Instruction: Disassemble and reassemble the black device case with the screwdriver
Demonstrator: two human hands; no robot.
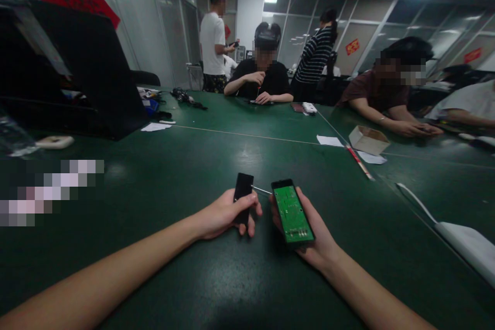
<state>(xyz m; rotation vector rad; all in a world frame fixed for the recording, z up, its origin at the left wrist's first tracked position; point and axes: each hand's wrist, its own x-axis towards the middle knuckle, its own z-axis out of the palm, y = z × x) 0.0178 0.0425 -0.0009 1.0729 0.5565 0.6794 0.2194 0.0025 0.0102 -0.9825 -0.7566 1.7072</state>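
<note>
At the far left a large black open case (88, 67) stands on the green desk (185, 165); in front of it lies a white oval object (56, 142), and beyond its right corner a small paper slip (155, 127); what the case contains I cannot tell.

Near the middle, the left hand (222, 214) rests on the desk, its fingers folded round the lower end of a flat black cover (243, 188) with the thumb pressed across its face; the cover stands nearly upright, its top end free above the hand; a thin metal shaft (261, 190) pokes out to the right from behind it, its tip just beside the top corner of the thing in the other hand; whether the left hand grips the shaft too is hidden.

Just to the right, the right hand (315, 232) lies palm up, cupped under a black housing (293, 212), fingers curled along its far edge; a green circuit board (292, 209) sits bare inside it, facing up; the two hands are near each other but apart.

Across the desk a person in a black shirt (259, 80) sits with both hands at a small dark item; a person in a white shirt (212, 36) stands behind to the left, and one in a striped top (317, 54) to the right.

Further right lie a white slip (330, 141), a small cardboard box (368, 139) and a red pen (359, 162); a person in a brown shirt (379, 93) leans on the desk behind them; a white sheet (464, 242) lies at the right edge.
</note>
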